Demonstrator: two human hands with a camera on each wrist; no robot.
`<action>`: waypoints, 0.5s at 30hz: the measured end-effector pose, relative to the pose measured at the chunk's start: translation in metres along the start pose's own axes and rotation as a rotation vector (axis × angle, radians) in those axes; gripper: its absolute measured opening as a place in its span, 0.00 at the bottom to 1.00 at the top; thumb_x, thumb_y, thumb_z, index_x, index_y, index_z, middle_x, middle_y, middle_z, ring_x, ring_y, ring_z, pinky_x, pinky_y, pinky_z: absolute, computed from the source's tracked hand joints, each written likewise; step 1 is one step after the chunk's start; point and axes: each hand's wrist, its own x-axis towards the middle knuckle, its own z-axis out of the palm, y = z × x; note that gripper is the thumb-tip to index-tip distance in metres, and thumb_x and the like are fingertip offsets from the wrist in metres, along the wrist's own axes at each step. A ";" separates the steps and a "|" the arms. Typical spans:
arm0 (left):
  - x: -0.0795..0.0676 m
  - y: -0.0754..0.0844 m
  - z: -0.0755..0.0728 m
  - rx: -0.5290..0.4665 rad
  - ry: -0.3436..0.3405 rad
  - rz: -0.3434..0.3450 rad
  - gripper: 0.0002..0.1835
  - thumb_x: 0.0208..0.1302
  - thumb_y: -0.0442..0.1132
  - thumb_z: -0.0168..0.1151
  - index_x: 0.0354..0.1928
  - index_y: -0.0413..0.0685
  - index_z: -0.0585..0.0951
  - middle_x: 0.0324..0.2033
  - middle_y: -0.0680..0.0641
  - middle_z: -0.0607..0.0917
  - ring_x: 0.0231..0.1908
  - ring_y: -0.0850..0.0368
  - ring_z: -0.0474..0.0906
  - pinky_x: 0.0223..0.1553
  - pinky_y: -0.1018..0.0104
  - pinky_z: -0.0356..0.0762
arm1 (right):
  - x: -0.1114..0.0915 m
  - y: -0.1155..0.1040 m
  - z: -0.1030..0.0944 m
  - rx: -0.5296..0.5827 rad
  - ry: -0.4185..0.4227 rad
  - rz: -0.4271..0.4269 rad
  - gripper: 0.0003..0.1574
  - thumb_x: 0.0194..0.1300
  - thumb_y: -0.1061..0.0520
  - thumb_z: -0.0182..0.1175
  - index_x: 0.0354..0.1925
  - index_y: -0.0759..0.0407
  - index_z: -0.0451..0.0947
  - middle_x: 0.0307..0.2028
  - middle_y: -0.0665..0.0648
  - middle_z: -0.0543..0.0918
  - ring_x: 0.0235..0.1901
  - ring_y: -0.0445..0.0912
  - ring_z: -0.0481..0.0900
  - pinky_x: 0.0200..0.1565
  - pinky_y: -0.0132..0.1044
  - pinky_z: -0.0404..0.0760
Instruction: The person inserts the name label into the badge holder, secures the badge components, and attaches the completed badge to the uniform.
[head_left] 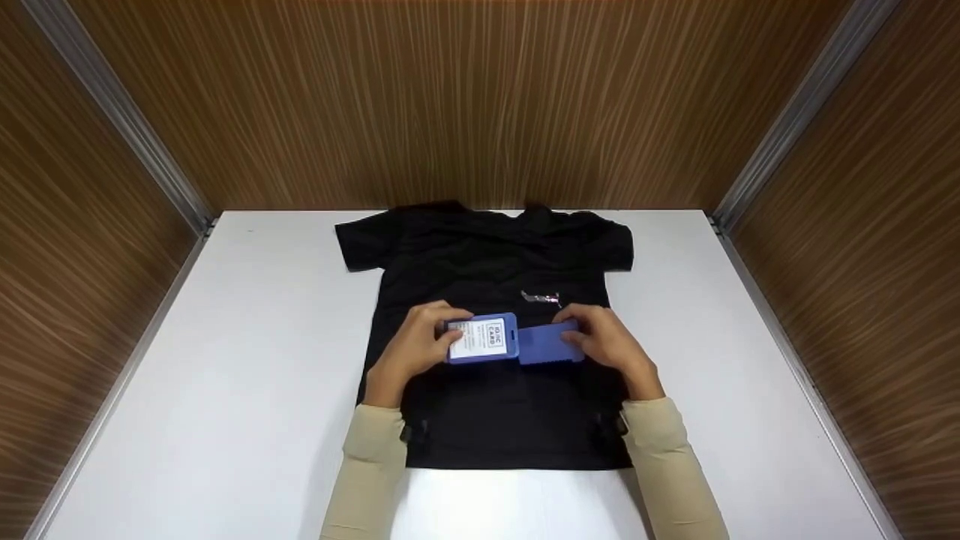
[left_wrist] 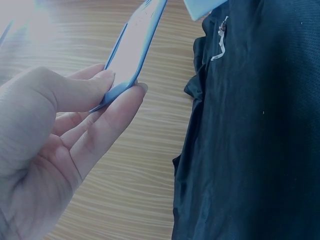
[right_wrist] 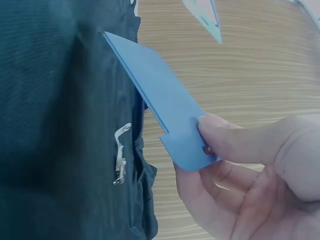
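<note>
Card case [head_left: 513, 347], blue, count one, is above the black shirt [head_left: 487, 427], near its middle. Left hand [head_left: 415, 337] has the case's outer end pinched, thumb against bent fingers, gap only as wide as the case; we guess the end grip is there to leave the print on the white card [head_left: 491, 337] readable. One card visible in it. Right hand [head_left: 609, 341] pinches one blue cover [head_left: 544, 345] by its far end, thumb on top, fingers bent beneath; we think this leaves the two inner edges free to face each other. They look joined from the head, but we see a gap in both wrist views. One small strap clip [head_left: 541, 298] lies on the shirt beyond the hands, likely set aside to free both. One shirt, spread flat on one white table [head_left: 247, 360], perhaps as backing. Two sleeves [head_left: 367, 457], three wood panels [head_left: 480, 105].
</note>
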 end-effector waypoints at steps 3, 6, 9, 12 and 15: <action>-0.001 -0.001 0.000 -0.002 0.002 -0.006 0.15 0.65 0.25 0.66 0.51 0.43 0.89 0.41 0.44 0.88 0.34 0.58 0.75 0.38 0.69 0.74 | -0.001 -0.002 -0.002 0.005 0.014 -0.010 0.12 0.64 0.71 0.65 0.45 0.64 0.85 0.43 0.63 0.88 0.34 0.47 0.79 0.40 0.35 0.78; -0.001 -0.001 -0.001 -0.003 0.002 -0.012 0.15 0.65 0.26 0.65 0.52 0.44 0.89 0.41 0.45 0.87 0.34 0.58 0.74 0.38 0.70 0.73 | -0.002 -0.005 -0.005 0.005 0.034 -0.014 0.12 0.64 0.71 0.65 0.46 0.64 0.85 0.43 0.63 0.88 0.33 0.45 0.78 0.39 0.34 0.76; -0.001 0.000 -0.001 0.001 -0.001 -0.017 0.16 0.65 0.26 0.65 0.52 0.45 0.89 0.41 0.45 0.87 0.33 0.59 0.73 0.38 0.70 0.73 | -0.004 -0.009 -0.007 0.012 0.057 -0.010 0.12 0.64 0.71 0.64 0.46 0.63 0.85 0.41 0.62 0.87 0.31 0.44 0.76 0.37 0.33 0.75; -0.001 0.000 -0.001 0.001 0.001 -0.017 0.15 0.65 0.27 0.65 0.52 0.45 0.89 0.41 0.45 0.87 0.34 0.59 0.73 0.38 0.70 0.72 | -0.005 -0.012 -0.009 0.022 0.081 -0.008 0.13 0.65 0.72 0.63 0.46 0.62 0.84 0.40 0.61 0.86 0.31 0.44 0.75 0.38 0.33 0.74; -0.001 0.000 -0.001 -0.005 0.008 -0.006 0.16 0.65 0.26 0.65 0.52 0.44 0.89 0.40 0.45 0.87 0.33 0.58 0.74 0.38 0.69 0.73 | -0.006 -0.015 -0.012 0.038 0.096 0.004 0.12 0.66 0.71 0.62 0.47 0.63 0.83 0.40 0.62 0.86 0.32 0.45 0.75 0.38 0.33 0.74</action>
